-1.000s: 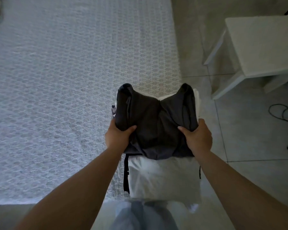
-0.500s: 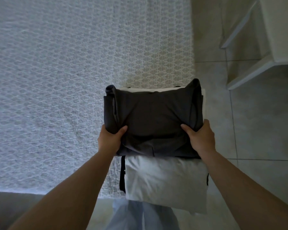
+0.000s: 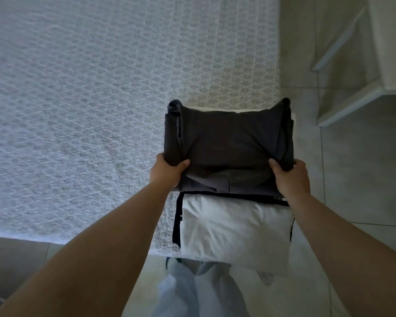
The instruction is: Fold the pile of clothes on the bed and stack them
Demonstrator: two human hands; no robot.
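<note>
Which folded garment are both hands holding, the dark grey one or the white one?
The dark grey garment. The left hand and right hand grip its near corners; the white garment lies untouched.

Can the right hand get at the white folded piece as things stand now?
Probably not at once. The right hand grips the dark garment, as does the left hand. The white piece lies bare just below it, so once freed it should reach.

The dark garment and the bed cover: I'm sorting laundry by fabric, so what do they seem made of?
The dark garment, gripped by the left hand and right hand, looks like soft, matte woven or knit cloth, perhaps cotton: it creases and sags limply. The bed cover looks like white textured fabric with a raised lattice pattern, maybe quilted or lace.
</note>
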